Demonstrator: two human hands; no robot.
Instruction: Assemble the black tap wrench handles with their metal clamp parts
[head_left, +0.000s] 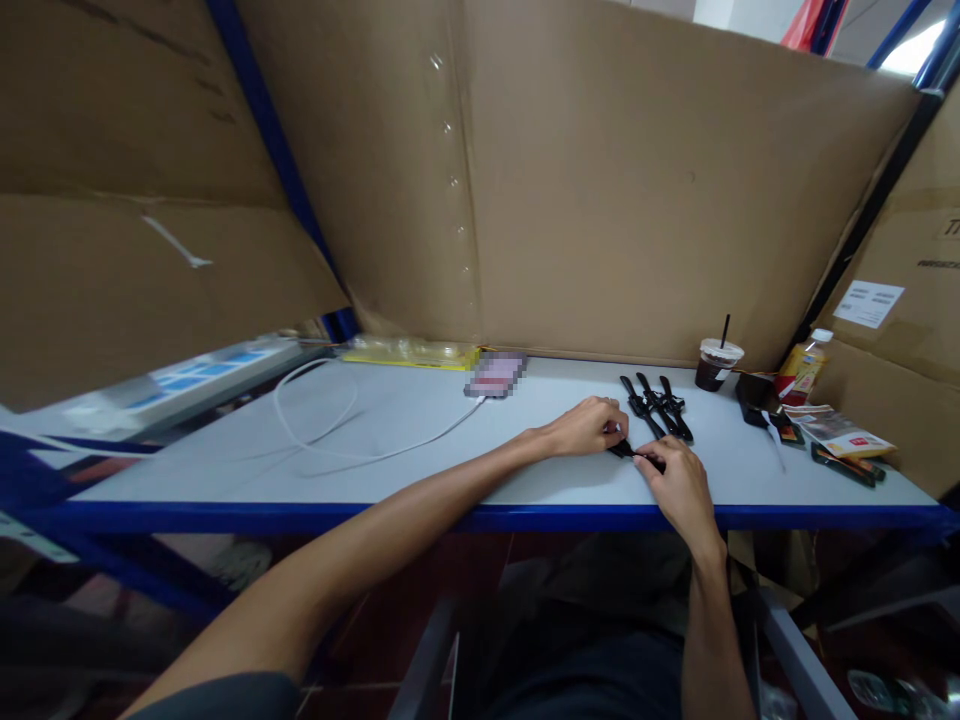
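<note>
A slim black item (622, 450) lies low over the front right part of the table, between my two hands. Its exact kind cannot be made out. My left hand (589, 428) is closed, fingers curled, at its left end. At the other end my right hand (679, 485) grips it, the thumb pressed along it and part of it hidden under the fingers. Just beyond my hands, several long black pieces (660, 405) lie side by side on the table, with narrow rounded ends and thicker, irregular middles.
The grey-white table (247, 465) has a blue front edge and cardboard walls (585, 200). A phone (495, 374) on a white cable (405, 452) lies at the back. Rightward stand a lidded cup (718, 366), a bottle (806, 365) and packets (840, 432). A power strip (195, 385) is left.
</note>
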